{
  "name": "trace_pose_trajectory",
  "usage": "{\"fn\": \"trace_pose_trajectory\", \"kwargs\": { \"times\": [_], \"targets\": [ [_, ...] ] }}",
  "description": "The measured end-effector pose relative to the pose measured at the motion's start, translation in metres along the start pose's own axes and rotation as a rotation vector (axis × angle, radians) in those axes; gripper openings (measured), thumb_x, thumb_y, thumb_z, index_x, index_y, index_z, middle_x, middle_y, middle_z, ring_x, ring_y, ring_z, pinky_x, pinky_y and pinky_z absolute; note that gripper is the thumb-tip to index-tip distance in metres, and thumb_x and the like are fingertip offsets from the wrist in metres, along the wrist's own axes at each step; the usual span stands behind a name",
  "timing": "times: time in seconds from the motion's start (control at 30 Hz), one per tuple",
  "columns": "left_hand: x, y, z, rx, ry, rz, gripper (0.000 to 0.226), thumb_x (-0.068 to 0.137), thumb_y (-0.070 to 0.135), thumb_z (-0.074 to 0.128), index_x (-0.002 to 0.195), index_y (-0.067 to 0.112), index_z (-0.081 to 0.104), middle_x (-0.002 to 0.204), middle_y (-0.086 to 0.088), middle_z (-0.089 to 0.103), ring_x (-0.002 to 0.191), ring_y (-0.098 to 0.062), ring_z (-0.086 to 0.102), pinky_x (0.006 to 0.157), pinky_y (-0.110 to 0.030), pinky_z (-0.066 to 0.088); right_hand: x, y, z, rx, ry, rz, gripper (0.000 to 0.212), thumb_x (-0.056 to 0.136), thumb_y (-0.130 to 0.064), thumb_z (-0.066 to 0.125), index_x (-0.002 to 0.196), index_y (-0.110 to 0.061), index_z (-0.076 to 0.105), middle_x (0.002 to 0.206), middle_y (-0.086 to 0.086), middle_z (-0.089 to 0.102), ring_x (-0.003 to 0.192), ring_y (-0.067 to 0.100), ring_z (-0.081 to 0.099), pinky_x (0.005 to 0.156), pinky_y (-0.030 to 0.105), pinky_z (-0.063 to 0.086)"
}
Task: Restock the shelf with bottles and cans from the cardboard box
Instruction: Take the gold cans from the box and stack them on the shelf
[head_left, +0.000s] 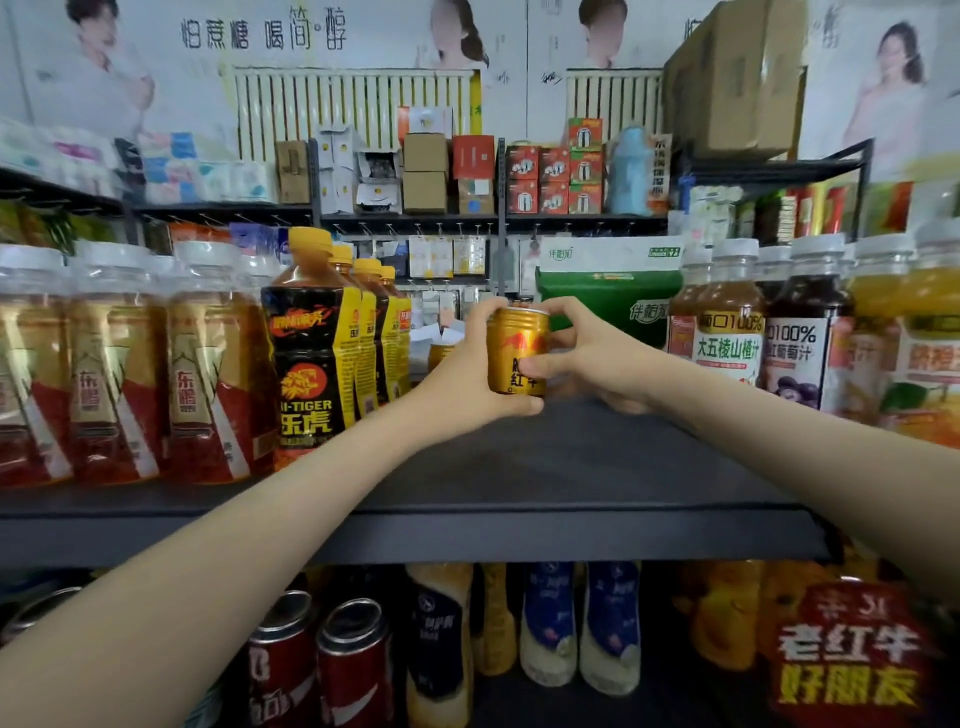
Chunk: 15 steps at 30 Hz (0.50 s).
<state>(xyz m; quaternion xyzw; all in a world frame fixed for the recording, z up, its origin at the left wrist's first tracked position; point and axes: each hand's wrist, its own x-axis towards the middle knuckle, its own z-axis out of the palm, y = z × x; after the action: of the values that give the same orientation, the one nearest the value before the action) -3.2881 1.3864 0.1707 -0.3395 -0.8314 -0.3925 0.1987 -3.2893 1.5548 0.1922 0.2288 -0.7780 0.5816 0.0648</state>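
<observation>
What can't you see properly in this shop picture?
All in the head view:
- Gold can: its label is partly covered by the left hand and right hand.
- Another can behind the left hand: mostly hidden.
- Lower-shelf bottles: tops hidden by the shelf board, labels blurred.

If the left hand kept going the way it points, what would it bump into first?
The right hand, gripping the same gold can from the other side. Beyond it, probably the green pack, though depth is unclear.
</observation>
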Motion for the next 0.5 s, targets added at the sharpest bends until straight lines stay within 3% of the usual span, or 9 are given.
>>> {"fn": "trace_pose_trajectory", "kwargs": {
  "times": [0.07,0.1,0.2,0.27,0.4,0.5],
  "targets": [
    [0.011,-0.006,-0.003,0.163,-0.040,-0.016,0.102,0.079,0.028,0.076,0.148,0.031,0.002,0.153,-0.008,0.023,0.126,-0.014,0.041,0.099,-0.017,0.039,0.010,0.006,-0.008,-0.086,0.095,0.013,0.064,0.080,0.002,0.071,0.128,-0.020,0.036,0.117,0.013,0.059,0.103,0.029,0.062,0.086,0.047,0.055],
    [0.016,-0.012,-0.005,0.267,-0.065,-0.055,0.105,0.080,0.035,0.075,0.150,0.033,-0.003,0.158,-0.008,0.009,0.139,-0.021,0.028,0.110,-0.031,0.031,0.016,0.010,-0.012,-0.134,0.142,0.025,0.064,0.079,0.001,0.072,0.128,-0.021,0.036,0.117,0.013,0.059,0.105,0.029,0.061,0.089,0.049,0.053],
    [0.032,-0.031,-0.007,0.573,-0.162,-0.225,0.110,0.082,0.042,0.071,0.147,0.041,-0.017,0.156,-0.008,-0.026,0.146,-0.037,-0.003,0.116,-0.055,0.014,0.029,0.022,-0.024,-0.271,0.257,0.076,0.068,0.079,-0.006,0.074,0.132,-0.021,0.034,0.119,0.012,0.056,0.103,0.027,0.059,0.077,0.040,0.056],
    [0.040,-0.043,-0.004,0.762,-0.243,-0.280,0.108,0.084,0.041,0.068,0.146,0.040,-0.020,0.153,-0.007,-0.033,0.144,-0.037,-0.015,0.115,-0.060,0.008,0.036,0.031,-0.029,-0.368,0.302,0.103,0.075,0.080,-0.010,0.074,0.140,-0.019,0.029,0.122,0.011,0.054,0.102,0.025,0.056,0.071,0.034,0.053],
    [0.054,-0.065,0.002,0.999,-0.377,-0.340,0.093,0.094,0.046,0.052,0.145,0.037,-0.026,0.152,-0.007,-0.037,0.142,-0.032,-0.027,0.113,-0.062,-0.003,0.053,0.053,-0.034,-0.491,0.314,0.153,0.081,0.081,-0.013,0.074,0.146,-0.014,0.027,0.130,0.014,0.053,0.112,0.027,0.053,0.085,0.033,0.049],
    [0.065,-0.073,0.007,1.065,-0.412,-0.277,0.082,0.098,0.044,0.043,0.145,0.038,-0.025,0.152,-0.006,-0.035,0.142,-0.030,-0.027,0.115,-0.058,-0.007,0.067,0.066,-0.036,-0.544,0.301,0.173,0.076,0.081,-0.017,0.075,0.142,-0.012,0.030,0.128,0.014,0.054,0.113,0.027,0.054,0.090,0.036,0.051]
  ]
}}
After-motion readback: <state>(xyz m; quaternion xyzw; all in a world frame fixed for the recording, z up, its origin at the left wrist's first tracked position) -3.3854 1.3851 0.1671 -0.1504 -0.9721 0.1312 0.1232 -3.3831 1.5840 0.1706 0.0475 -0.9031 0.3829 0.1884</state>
